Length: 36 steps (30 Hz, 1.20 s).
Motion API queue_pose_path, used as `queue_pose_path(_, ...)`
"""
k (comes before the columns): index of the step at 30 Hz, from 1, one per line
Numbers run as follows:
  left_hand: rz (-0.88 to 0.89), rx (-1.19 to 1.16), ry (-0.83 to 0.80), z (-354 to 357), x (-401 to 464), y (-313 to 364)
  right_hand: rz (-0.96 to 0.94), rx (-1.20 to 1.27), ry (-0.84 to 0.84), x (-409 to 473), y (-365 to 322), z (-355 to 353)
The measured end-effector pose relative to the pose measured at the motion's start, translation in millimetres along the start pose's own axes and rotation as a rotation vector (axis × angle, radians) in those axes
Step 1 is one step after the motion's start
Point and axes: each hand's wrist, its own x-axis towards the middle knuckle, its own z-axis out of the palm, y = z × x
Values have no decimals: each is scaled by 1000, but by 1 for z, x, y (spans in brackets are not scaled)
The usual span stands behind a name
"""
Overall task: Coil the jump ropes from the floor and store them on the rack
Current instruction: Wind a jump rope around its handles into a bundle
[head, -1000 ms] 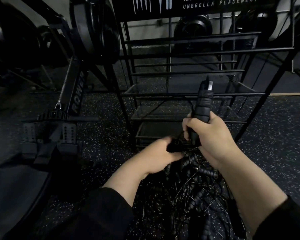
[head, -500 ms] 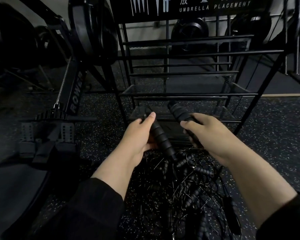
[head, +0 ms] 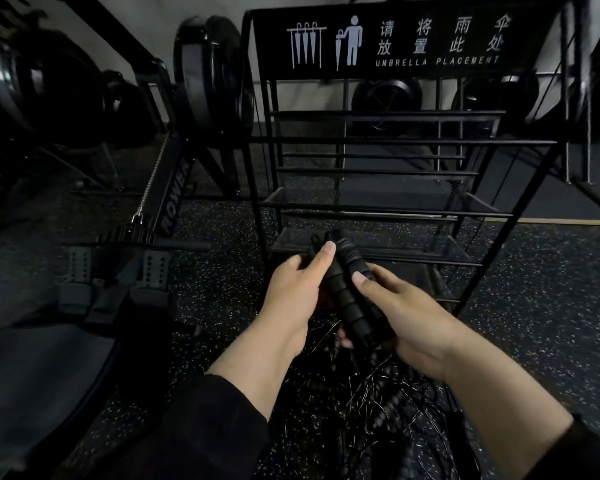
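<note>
While both hands meet at the centre of the view, two black ribbed handles (head: 349, 292) lie side by side between them, close together and slanting up and away from the person. Left hand (head: 293, 292) wraps the handles from the left; its thumb (head: 324, 258) lies straight along the upper part of the nearer grip. Right hand (head: 407, 313) curls round the lower part of the handles from the right, thumb pressed on the ribbed foam and fingertips showing beneath. Hands are together, nearly touching, both clamped on the same pair.

Directly below the hands, a tangled pile of ropes (head: 371, 403) lies on the speckled floor (head: 551, 306), thin cords and further ribbed grips mixed through it. Whether cord from the held handles runs down into the pile cannot be told in the dim light.

Just beyond the hands stands the rack (head: 378, 143), black metal with horizontal bars and mesh shelves, headed by a sign (head: 437, 60) reading "UMBRELLA PLACEMENT". Lower shelves sit immediately behind the raised handle tips. Left of the left hand, well apart, stands a rower (head: 172, 199) with its footplates toward the person.
</note>
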Motion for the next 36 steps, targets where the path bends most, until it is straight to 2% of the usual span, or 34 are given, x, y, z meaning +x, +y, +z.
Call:
queue_pose_path(2, -1, -32, -9, -2, -5, 2, 2, 37, -5, -2, 1, 4)
queue_pose_path(6, -87, -246, -60, -1, -14, 7, -13, 17, -26, -6, 3, 13)
queue_pose_path(14, -47, -257, 44, 3, -10, 8, -29, 40, -54, -5, 11, 22)
queue_pose_path(18, -54, -271, 10, 4, -11, 11, -6, 60, -66, -4, 13, 23)
queue_pose_path(22, -58, -278, 27, 5, -6, 8, 101, 236, -66, -1, 17, 18)
queue_pose_path(25, -24, -316, 27, 9, -2, 6, 143, 394, -125, 3, 23, 10)
queue_pose_path(31, 23, -210, -10, 23, 4, 3, 179, 506, -474, 19, 28, -21)
queue_pose_path(34, 76, 31, 26, 25, 16, 4, 162, 465, -451, 26, 24, -37)
queue_pose_path(36, 204, 272, 179, 18, 32, 3, 145, 408, -364, 27, 20, -47)
